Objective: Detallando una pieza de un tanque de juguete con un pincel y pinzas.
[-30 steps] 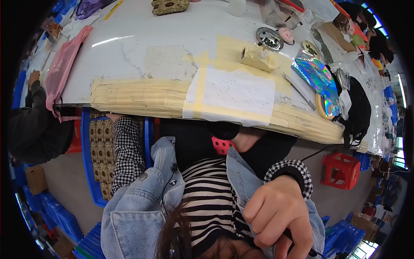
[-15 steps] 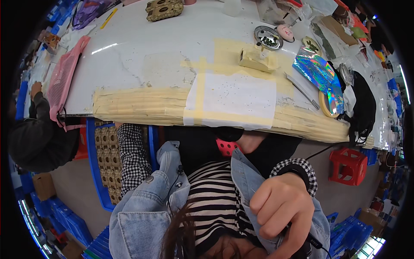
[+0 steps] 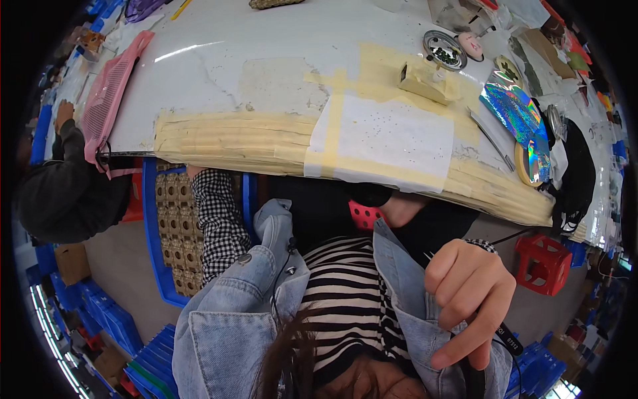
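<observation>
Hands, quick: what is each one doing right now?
Left hand: not in view; only its checked sleeve shows, reaching under the table.
Right hand: fingers curled shut on a thin black cable at the chest.

One head-worn fisheye view—looking steeply down, close over the torso, table edge (image 3: 279, 143) above.

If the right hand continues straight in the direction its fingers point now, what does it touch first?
The right hand has curled fingers pointing down and inward, toward the open front edge of the pale blue denim jacket. That would probably be met first, though depth is unclear.
</observation>
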The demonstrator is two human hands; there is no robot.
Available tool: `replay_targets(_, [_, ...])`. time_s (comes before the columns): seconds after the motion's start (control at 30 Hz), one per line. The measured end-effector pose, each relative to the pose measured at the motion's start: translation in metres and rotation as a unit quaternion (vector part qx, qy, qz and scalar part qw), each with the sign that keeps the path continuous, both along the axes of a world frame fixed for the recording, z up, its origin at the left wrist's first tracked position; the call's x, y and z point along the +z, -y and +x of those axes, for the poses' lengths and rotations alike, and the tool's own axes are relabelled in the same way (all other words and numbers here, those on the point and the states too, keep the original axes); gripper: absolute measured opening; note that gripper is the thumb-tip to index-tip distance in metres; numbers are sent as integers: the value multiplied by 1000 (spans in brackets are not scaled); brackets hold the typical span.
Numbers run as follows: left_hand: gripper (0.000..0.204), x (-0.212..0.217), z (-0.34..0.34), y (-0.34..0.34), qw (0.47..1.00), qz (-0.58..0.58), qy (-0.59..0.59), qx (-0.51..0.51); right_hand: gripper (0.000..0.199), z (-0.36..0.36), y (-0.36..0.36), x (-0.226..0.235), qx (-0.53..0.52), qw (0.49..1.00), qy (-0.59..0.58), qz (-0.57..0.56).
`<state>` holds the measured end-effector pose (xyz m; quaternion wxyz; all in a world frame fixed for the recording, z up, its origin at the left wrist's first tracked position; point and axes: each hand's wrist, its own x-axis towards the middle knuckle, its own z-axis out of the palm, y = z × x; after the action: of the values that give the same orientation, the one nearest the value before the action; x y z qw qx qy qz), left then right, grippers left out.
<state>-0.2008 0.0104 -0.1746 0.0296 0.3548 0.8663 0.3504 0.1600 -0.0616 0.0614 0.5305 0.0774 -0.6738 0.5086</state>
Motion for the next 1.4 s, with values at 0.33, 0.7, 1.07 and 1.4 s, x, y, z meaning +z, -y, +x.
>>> replay_targets(0.33, [34,-5,-53,-45,994,23,-45,102,34,27,-3,-13,-117,990,64,-36])
replay_targets(0.7, [27,200,50,-127,788,306,-261,-466,52,49,22,-22,-384,886,117,-232])
replay_targets(1.07, [38,169,78,-238,741,100,-306,-590,68,80,48,-33,-446,862,49,-236])
replay_targets(1.4, [35,166,77,-251,707,188,-325,-599,72,74,37,-32,-409,883,40,-225])
